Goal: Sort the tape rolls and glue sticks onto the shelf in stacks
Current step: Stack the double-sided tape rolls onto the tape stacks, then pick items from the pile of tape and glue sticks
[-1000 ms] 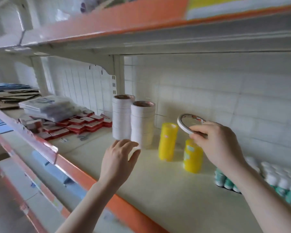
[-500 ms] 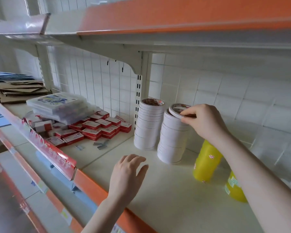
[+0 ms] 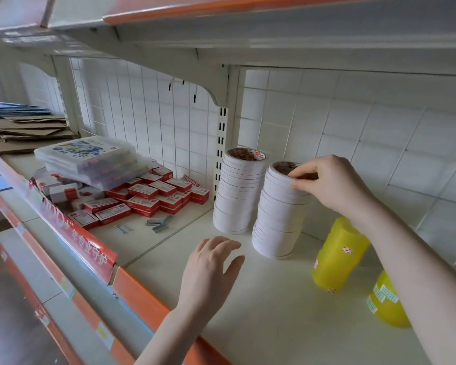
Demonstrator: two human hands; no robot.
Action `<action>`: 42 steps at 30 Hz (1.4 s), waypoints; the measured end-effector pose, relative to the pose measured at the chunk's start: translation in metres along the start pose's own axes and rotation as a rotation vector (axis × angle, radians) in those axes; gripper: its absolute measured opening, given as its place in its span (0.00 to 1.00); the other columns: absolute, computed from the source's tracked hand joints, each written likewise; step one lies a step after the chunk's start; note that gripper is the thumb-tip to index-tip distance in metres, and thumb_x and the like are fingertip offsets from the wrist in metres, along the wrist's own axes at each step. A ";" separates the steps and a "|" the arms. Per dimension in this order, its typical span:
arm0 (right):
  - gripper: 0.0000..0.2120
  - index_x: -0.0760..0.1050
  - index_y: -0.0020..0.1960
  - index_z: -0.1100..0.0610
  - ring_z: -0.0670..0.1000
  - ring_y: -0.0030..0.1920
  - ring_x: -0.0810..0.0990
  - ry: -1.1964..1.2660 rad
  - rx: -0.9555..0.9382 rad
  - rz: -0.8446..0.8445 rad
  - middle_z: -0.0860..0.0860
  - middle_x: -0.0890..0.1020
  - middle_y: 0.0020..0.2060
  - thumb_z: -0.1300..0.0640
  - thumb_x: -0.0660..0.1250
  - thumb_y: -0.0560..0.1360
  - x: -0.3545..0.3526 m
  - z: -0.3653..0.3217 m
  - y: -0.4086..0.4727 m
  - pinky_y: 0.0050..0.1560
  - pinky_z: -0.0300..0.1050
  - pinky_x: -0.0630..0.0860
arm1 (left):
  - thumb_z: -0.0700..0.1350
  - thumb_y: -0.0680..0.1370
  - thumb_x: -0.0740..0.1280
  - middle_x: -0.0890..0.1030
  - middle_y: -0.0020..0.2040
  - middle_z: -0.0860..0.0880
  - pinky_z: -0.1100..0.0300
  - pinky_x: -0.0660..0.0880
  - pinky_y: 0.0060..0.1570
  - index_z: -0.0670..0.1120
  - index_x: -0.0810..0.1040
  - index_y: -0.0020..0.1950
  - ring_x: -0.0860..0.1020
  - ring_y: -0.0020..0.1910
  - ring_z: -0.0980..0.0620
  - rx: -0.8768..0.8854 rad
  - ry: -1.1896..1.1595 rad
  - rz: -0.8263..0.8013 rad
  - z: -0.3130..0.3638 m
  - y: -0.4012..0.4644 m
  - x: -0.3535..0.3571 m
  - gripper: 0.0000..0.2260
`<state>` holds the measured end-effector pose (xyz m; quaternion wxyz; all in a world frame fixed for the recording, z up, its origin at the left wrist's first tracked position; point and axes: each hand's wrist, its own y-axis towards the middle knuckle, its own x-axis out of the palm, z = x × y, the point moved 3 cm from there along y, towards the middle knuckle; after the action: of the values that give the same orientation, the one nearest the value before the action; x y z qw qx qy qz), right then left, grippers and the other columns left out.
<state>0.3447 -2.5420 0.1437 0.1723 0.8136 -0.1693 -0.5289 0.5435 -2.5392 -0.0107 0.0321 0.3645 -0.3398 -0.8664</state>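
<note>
The right hand (image 3: 332,185) is pinching the thin white tape roll (image 3: 287,175) on top of the nearer of 2 tall white tape stacks (image 3: 277,219), near the back of the cream metal shelf (image 3: 261,299). The left hand (image 3: 211,267) is hovering with fingers spread, holding nothing, by the shelf's orange front edge.

Left of the matt white paper tape stacks (image 3: 279,206): glossy red card boxes (image 3: 153,196), clear shiny plastic cases (image 3: 90,159), brown cardboard (image 3: 29,133); right, glossy yellow plastic rolls (image 3: 337,256).
</note>
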 end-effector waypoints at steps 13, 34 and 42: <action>0.08 0.83 0.49 0.51 0.48 0.48 0.78 0.028 -0.051 -0.056 0.47 0.84 0.46 0.59 0.72 0.71 -0.002 0.003 0.007 0.46 0.40 0.70 | 0.48 0.74 0.70 0.79 0.51 0.58 0.67 0.66 0.46 0.52 0.80 0.53 0.75 0.51 0.56 -0.037 -0.012 -0.059 0.013 -0.003 0.004 0.09; 0.11 0.81 0.49 0.61 0.61 0.43 0.79 -0.436 0.247 0.508 0.58 0.81 0.43 0.56 0.65 0.72 -0.056 0.091 -0.227 0.44 0.51 0.75 | 0.44 0.72 0.72 0.80 0.53 0.48 0.55 0.73 0.48 0.44 0.80 0.55 0.77 0.52 0.44 0.209 -0.163 -0.201 0.093 -0.024 0.034 0.13; 0.10 0.80 0.49 0.63 0.62 0.39 0.80 -0.662 0.504 0.576 0.60 0.81 0.40 0.65 0.74 0.67 -0.118 0.134 -0.377 0.40 0.54 0.78 | 0.43 0.71 0.72 0.80 0.55 0.46 0.53 0.73 0.50 0.43 0.79 0.57 0.76 0.53 0.42 0.421 -0.319 -0.322 0.213 -0.082 0.071 0.15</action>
<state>0.2113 -2.1687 0.0147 0.0466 0.5387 -0.5549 -0.6322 0.3679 -2.3775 0.0024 -0.2356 0.2719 -0.4506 -0.8170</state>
